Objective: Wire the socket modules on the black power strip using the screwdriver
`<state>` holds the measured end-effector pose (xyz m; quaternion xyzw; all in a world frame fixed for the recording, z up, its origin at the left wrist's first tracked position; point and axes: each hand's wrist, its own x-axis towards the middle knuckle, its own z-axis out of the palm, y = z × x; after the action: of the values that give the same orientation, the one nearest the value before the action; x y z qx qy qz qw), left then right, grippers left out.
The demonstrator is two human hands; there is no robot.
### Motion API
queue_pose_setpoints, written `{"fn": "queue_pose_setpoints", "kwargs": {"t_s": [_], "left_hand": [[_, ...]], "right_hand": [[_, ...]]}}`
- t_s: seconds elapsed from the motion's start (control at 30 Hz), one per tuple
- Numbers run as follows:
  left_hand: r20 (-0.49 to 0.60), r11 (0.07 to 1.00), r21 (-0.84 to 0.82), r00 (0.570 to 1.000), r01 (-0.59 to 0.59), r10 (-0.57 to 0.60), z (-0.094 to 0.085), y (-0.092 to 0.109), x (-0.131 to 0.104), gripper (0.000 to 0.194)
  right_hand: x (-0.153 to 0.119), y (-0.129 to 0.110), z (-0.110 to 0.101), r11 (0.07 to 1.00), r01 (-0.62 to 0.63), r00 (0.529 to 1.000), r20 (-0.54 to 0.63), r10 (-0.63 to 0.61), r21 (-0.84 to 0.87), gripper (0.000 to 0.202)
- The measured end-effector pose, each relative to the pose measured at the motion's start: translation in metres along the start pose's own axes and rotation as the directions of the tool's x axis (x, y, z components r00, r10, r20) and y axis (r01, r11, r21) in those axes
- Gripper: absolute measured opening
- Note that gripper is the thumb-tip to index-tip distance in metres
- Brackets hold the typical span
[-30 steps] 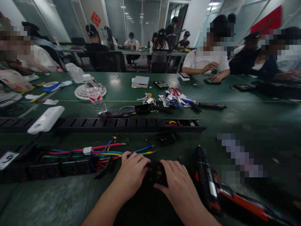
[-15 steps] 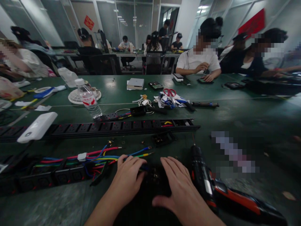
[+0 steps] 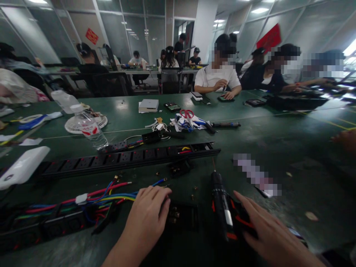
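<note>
My left hand (image 3: 150,211) curls its fingers and thumb at the left end of a black plastic housing (image 3: 193,217) with brass terminals inside; its grip is partly hidden. Blue, yellow and red wires (image 3: 116,196) run in behind this hand from a long black socket strip (image 3: 55,224), with a white clip (image 3: 81,199) around them. On the right lies a black and orange power drill (image 3: 222,207), its bit pointing away from me. My right hand (image 3: 264,230) is open at the drill's handle, fingers and thumb apart.
Beyond lies a second socket strip (image 3: 133,159) with a small black part (image 3: 179,167) beside it. A water bottle (image 3: 90,128), red scissors (image 3: 187,114) and a white device (image 3: 23,167) are on the green table (image 3: 306,133). A person (image 3: 218,76) works opposite.
My right hand has left the black housing and moved right to the drill's handle. My left hand stays by the housing. The whole view has shifted, so things appear further left.
</note>
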<state>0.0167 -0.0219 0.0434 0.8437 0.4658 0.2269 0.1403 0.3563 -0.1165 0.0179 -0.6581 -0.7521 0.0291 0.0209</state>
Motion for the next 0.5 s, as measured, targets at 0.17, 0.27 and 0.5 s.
{"fn": "queue_pose_setpoints", "kwargs": {"t_s": [0.17,0.27,0.5], "left_hand": [[0.241,0.992,0.123,0.970,-0.020,-0.011,-0.005,0.039,0.040,0.022],[0.408,0.971,0.238,0.906,0.011,-0.110,0.003,0.054,0.069,0.018],[0.532,0.958,0.285,0.825,0.037,-0.190,0.037,0.066,0.107,0.036]], "right_hand": [[0.018,-0.032,0.000,0.995,-0.070,0.988,0.133,0.080,-0.078,0.078],[0.022,-0.037,-0.007,0.991,-0.124,0.977,0.170,0.131,-0.051,0.075],[-0.011,0.002,-0.015,0.944,-0.150,0.988,0.014,0.152,0.295,0.069]]}}
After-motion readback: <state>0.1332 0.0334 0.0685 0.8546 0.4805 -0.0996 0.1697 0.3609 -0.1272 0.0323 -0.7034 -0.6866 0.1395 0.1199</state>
